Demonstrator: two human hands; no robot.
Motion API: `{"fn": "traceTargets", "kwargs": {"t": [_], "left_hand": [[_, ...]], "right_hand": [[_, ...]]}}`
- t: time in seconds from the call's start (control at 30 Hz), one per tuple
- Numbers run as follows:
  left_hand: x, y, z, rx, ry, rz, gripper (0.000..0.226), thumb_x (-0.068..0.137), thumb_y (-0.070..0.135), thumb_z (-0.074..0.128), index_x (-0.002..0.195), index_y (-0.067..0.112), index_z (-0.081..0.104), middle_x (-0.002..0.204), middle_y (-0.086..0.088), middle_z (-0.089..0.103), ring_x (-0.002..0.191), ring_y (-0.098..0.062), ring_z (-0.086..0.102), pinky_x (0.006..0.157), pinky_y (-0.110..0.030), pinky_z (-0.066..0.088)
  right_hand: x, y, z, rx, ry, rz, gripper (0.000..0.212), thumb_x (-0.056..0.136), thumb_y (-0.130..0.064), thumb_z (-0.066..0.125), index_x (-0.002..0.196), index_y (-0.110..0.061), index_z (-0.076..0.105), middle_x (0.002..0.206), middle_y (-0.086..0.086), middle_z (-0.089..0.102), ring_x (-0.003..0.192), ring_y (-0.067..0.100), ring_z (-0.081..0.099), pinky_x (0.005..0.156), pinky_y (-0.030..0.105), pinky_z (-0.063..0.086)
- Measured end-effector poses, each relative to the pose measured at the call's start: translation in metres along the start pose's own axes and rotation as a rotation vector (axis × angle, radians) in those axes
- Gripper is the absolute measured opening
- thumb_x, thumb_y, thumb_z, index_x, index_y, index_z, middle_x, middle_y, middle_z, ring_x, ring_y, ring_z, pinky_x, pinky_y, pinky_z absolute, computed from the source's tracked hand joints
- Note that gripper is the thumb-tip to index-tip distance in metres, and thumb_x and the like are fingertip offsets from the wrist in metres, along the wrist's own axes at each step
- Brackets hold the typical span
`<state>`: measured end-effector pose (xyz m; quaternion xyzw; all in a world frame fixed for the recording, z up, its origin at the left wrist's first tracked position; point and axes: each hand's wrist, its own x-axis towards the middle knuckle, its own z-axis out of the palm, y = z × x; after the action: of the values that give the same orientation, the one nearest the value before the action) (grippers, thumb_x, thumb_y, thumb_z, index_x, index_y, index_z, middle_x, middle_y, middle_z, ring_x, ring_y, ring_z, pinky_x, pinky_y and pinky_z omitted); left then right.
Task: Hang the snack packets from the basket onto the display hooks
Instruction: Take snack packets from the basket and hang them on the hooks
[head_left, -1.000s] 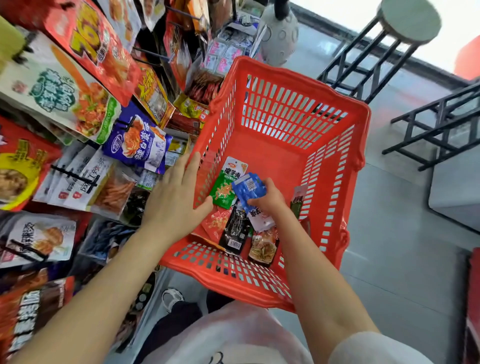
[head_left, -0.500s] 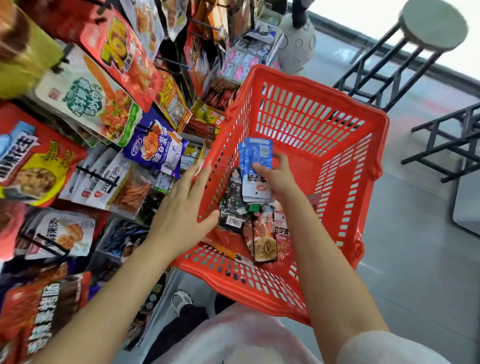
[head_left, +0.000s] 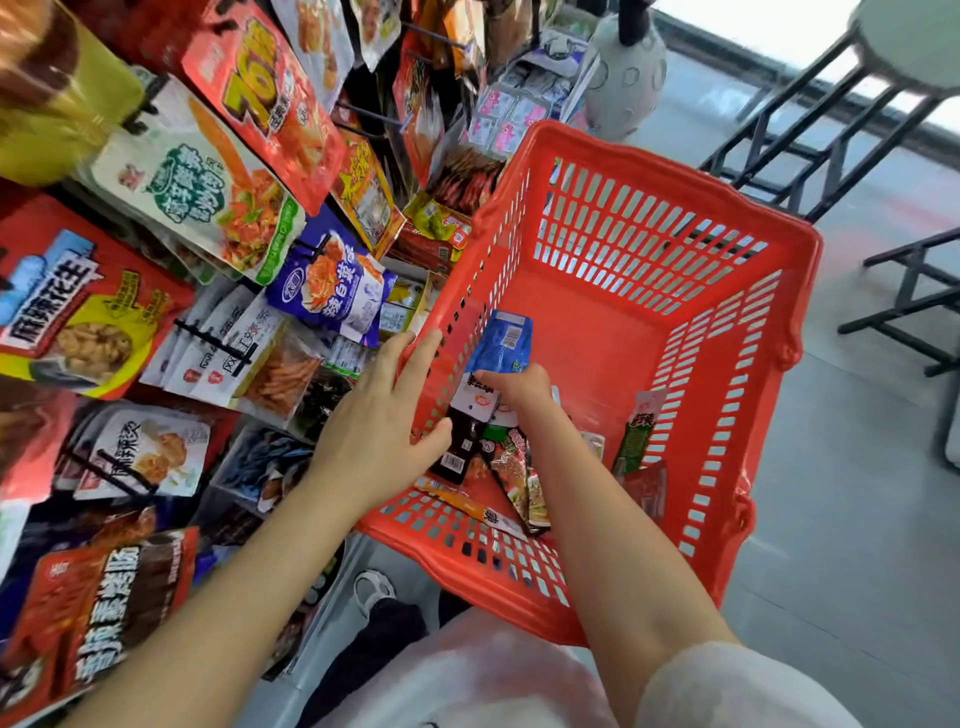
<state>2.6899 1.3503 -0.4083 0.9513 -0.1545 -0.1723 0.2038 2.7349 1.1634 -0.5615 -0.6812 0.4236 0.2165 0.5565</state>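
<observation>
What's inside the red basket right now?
Loose snack packets lie piled at the near end of the basket; its far floor is bare. The right hand grips a blue packet above them. Anything under the hand and forearm is covered.

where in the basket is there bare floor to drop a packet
The far half of the red plastic basket is bare floor, bordered by its slotted far and right walls. The near end is crowded with loose snack packets, where the right hand holds a blue packet.
</observation>
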Motion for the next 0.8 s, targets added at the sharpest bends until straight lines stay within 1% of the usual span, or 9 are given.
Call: {"fn": "traceTargets", "kwargs": {"t": [0.1, 0.2, 0.3, 0.43, 0.53, 0.6, 0.7, 0.77, 0.8], "left_hand": [[0.000, 0.000, 0.001, 0.008, 0.000, -0.002, 0.086, 0.095, 0.044, 0.056, 0.161, 0.033, 0.001, 0.165, 0.001, 0.008, 0.142, -0.026, 0.036, 0.097, -0.046, 0.050], [0.001, 0.000, 0.001, 0.012, 0.003, -0.004, 0.086, 0.095, 0.043, 0.057, 0.161, 0.033, 0.003, 0.164, 0.002, 0.010, 0.140, -0.026, 0.038, 0.096, -0.045, 0.050], [0.000, 0.001, 0.001, 0.019, 0.001, -0.011, 0.086, 0.095, 0.041, 0.058, 0.161, 0.033, 0.004, 0.164, 0.001, 0.011, 0.140, -0.027, 0.038, 0.096, -0.045, 0.049], [0.000, 0.002, -0.001, 0.009, 0.008, -0.008, 0.085, 0.095, 0.041, 0.059, 0.161, 0.032, 0.006, 0.163, 0.002, 0.013, 0.139, -0.025, 0.039, 0.094, -0.044, 0.049], [-0.001, 0.003, -0.002, 0.013, 0.007, -0.015, 0.084, 0.096, 0.041, 0.057, 0.161, 0.033, 0.004, 0.163, 0.004, 0.012, 0.140, -0.023, 0.038, 0.092, -0.041, 0.049], [-0.002, 0.005, -0.004, 0.023, -0.007, -0.020, 0.083, 0.097, 0.043, 0.056, 0.161, 0.035, 0.003, 0.163, 0.005, 0.011, 0.142, -0.022, 0.035, 0.095, -0.041, 0.048], [-0.003, 0.008, -0.009, 0.013, -0.044, -0.058, 0.080, 0.098, 0.045, 0.055, 0.161, 0.034, 0.007, 0.166, 0.003, 0.009, 0.150, -0.023, 0.020, 0.111, -0.046, 0.039], [-0.007, 0.015, -0.016, 0.007, 0.028, -0.037, 0.073, 0.097, 0.048, 0.056, 0.159, 0.027, 0.024, 0.165, -0.003, 0.015, 0.153, -0.026, 0.013, 0.121, -0.053, 0.025], [-0.008, 0.019, -0.018, -0.018, 0.096, -0.019, 0.069, 0.096, 0.049, 0.059, 0.155, 0.023, 0.035, 0.162, -0.005, 0.024, 0.150, -0.027, 0.018, 0.121, -0.053, 0.026]], "right_hand": [[-0.002, 0.005, 0.001, 0.026, 0.009, -0.054, 0.050, 0.079, -0.023, 0.085, 0.120, -0.012, 0.059, 0.111, 0.008, 0.069, 0.090, 0.024, 0.066, 0.071, 0.037, 0.054], [-0.005, 0.009, -0.001, 0.098, -0.019, -0.107, 0.051, 0.083, -0.013, 0.081, 0.128, -0.011, 0.056, 0.114, 0.007, 0.065, 0.094, 0.024, 0.063, 0.072, 0.034, 0.049], [-0.006, 0.012, -0.004, 0.169, -0.065, -0.153, 0.047, 0.085, -0.008, 0.077, 0.127, -0.014, 0.056, 0.117, 0.006, 0.066, 0.099, 0.023, 0.064, 0.074, 0.032, 0.049], [-0.010, 0.006, -0.011, 0.223, -0.134, -0.192, 0.042, 0.086, -0.007, 0.077, 0.122, -0.019, 0.057, 0.113, 0.002, 0.068, 0.100, 0.022, 0.066, 0.084, 0.039, 0.053], [-0.017, -0.003, -0.021, 0.305, -0.168, -0.199, 0.039, 0.087, -0.005, 0.074, 0.121, -0.017, 0.059, 0.112, 0.002, 0.069, 0.103, 0.026, 0.067, 0.082, 0.039, 0.054], [-0.026, -0.015, -0.033, 0.368, -0.198, -0.202, 0.039, 0.087, -0.005, 0.074, 0.122, -0.016, 0.060, 0.120, 0.007, 0.070, 0.108, 0.029, 0.068, 0.080, 0.041, 0.057], [-0.050, -0.035, -0.054, 0.436, -0.293, -0.259, 0.039, 0.089, -0.004, 0.071, 0.125, -0.014, 0.060, 0.124, 0.009, 0.070, 0.116, 0.033, 0.066, 0.093, 0.050, 0.054], [-0.069, -0.047, -0.067, 0.527, -0.355, -0.301, 0.042, 0.090, -0.005, 0.070, 0.129, -0.014, 0.059, 0.128, 0.009, 0.069, 0.120, 0.034, 0.064, 0.099, 0.053, 0.052], [-0.079, -0.052, -0.072, 0.577, -0.384, -0.323, 0.044, 0.090, -0.006, 0.070, 0.131, -0.015, 0.058, 0.130, 0.009, 0.068, 0.120, 0.034, 0.063, 0.099, 0.053, 0.052]]}}
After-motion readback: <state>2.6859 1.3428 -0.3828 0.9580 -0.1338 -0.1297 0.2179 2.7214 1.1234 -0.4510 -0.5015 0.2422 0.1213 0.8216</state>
